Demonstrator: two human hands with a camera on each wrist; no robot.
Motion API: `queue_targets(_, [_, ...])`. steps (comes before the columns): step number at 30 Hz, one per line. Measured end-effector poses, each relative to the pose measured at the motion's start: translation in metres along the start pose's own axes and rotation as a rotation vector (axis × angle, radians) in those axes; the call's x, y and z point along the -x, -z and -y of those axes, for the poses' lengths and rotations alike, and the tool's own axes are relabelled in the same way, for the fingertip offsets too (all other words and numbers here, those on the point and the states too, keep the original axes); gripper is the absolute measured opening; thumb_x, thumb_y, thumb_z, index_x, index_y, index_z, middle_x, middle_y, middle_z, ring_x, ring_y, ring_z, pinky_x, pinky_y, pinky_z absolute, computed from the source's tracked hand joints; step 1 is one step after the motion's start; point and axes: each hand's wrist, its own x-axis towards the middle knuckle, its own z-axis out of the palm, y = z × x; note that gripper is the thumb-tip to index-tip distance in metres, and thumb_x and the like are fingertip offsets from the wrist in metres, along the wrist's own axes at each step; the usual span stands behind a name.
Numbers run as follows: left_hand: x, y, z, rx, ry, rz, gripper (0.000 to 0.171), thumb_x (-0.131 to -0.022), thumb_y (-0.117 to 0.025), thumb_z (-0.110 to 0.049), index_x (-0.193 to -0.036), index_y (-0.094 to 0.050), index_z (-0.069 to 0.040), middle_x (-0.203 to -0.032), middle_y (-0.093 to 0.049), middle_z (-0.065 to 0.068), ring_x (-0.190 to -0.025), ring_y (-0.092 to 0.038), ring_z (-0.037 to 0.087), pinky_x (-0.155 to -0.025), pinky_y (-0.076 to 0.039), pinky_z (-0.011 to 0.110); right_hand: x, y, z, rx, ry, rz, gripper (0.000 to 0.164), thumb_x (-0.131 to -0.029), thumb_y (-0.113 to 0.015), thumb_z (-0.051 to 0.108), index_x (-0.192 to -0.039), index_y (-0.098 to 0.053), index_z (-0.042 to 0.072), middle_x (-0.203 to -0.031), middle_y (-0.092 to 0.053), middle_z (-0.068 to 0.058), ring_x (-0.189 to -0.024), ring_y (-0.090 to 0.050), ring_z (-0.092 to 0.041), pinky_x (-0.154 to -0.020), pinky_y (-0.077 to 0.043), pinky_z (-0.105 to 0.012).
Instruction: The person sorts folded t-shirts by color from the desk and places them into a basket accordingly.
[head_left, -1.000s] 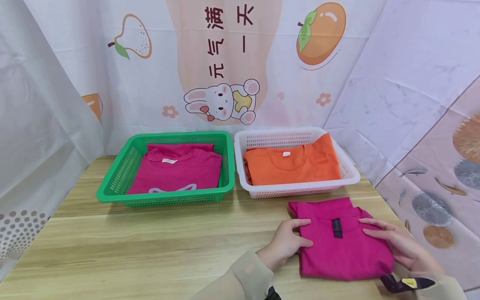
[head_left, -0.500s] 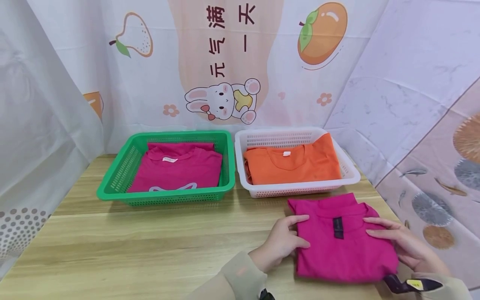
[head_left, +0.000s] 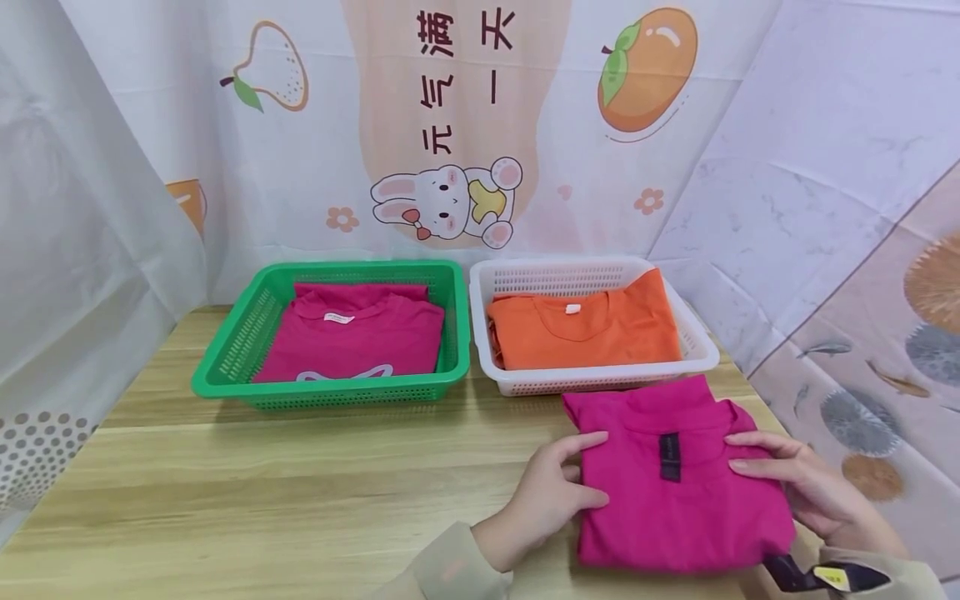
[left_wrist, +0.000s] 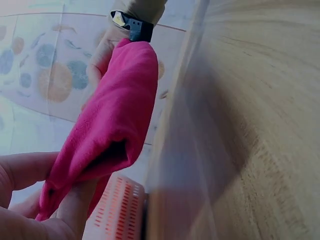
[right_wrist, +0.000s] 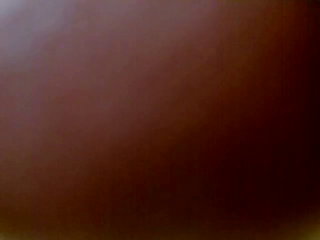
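A folded magenta T-shirt with a black neck label is held between both hands at the right of the head view. My left hand grips its left edge, and my right hand grips the right edge with two fingers on top. In the left wrist view the folded shirt hangs above the wooden table, its edge pinched by the left hand. The right hand's thumb is hidden under the cloth. The right wrist view is a dark blur.
Behind the shirt stands a white basket with a folded orange T-shirt. To its left, a green basket holds another magenta T-shirt. The wooden table ends near a curtain on the right.
Both hands have lifted the folded magenta T-shirt; it appears larger and a little further left, its top now overlapping near the white basket's front. The baskets have stayed put.
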Motion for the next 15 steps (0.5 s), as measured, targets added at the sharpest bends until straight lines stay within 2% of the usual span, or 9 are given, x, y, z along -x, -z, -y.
queue_targets(3, [0.006, 0.003, -0.003, -0.002, -0.018, 0.007, 0.069, -0.073, -0.067, 0.022, -0.132, -0.064, -0.014, -0.12, -0.069, 0.008, -0.097, -0.071, 0.017, -0.076, -0.061, 0.031, -0.006, -0.006, 0.0, 0.001, 0.033, 0.041, 0.057, -0.101, -0.031, -0.01, -0.125, -0.069, 0.025, -0.123, -0.067, 0.008, -0.11, -0.066, -0.012, -0.088, -0.058, -0.036])
queue_targets(8, [0.012, 0.01, -0.011, -0.037, -0.045, -0.013, 0.067, -0.075, -0.07, 0.017, -0.133, -0.064, -0.015, -0.12, -0.067, 0.006, -0.098, -0.071, 0.017, -0.077, -0.061, 0.031, -0.013, -0.015, 0.002, -0.012, 0.079, 0.091, 0.059, -0.1, -0.03, -0.012, -0.126, -0.069, 0.023, -0.124, -0.066, 0.007, -0.111, -0.066, -0.014, -0.088, -0.058, -0.037])
queue_targets(11, [0.015, 0.015, -0.016, -0.054, -0.059, -0.028, 0.063, -0.077, -0.073, 0.01, -0.132, -0.064, -0.017, -0.113, -0.066, 0.007, -0.099, -0.07, 0.02, -0.079, -0.06, 0.032, -0.017, -0.022, 0.002, 0.014, 0.104, 0.04, 0.056, -0.1, -0.033, -0.011, -0.124, -0.07, 0.023, -0.121, -0.068, 0.007, -0.109, -0.067, -0.012, -0.086, -0.059, -0.037])
queue_targets(15, [0.019, 0.024, -0.021, -0.08, -0.09, -0.048, 0.059, -0.079, -0.076, 0.003, -0.133, -0.064, -0.018, -0.107, -0.067, 0.008, -0.101, -0.07, 0.022, -0.081, -0.059, 0.03, -0.023, -0.037, 0.0, 0.065, 0.144, -0.106, 0.052, -0.099, -0.04, -0.009, -0.117, -0.073, 0.026, -0.114, -0.07, 0.008, -0.102, -0.068, -0.009, -0.082, -0.06, -0.034])
